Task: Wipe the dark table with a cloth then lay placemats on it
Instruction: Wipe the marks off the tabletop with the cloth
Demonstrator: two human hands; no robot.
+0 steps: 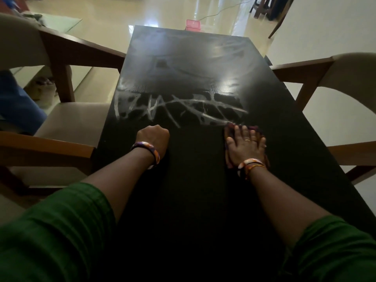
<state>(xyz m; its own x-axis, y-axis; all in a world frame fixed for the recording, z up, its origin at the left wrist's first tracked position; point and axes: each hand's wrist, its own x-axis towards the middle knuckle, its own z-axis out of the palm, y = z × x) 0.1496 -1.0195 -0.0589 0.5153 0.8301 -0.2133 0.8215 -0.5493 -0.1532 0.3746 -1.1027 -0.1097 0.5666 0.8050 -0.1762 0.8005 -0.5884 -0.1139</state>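
On the dark table (203, 64) we see nothing standing beyond the hands, so a hand can pass freely over the whole far half, incl. the white streaks (175, 108) in the middle. Our left hand (153, 137) sits as a fist on the left part, our right hand (246, 147) lies flat on the cloth (253, 128) at the right; between them is an open lane. At the sides, chairs block: left chair (67, 51) w/ its wooden arm near the table edge, right chair (317, 74) also close. A pink box (192, 25) stands just behind the far edge.
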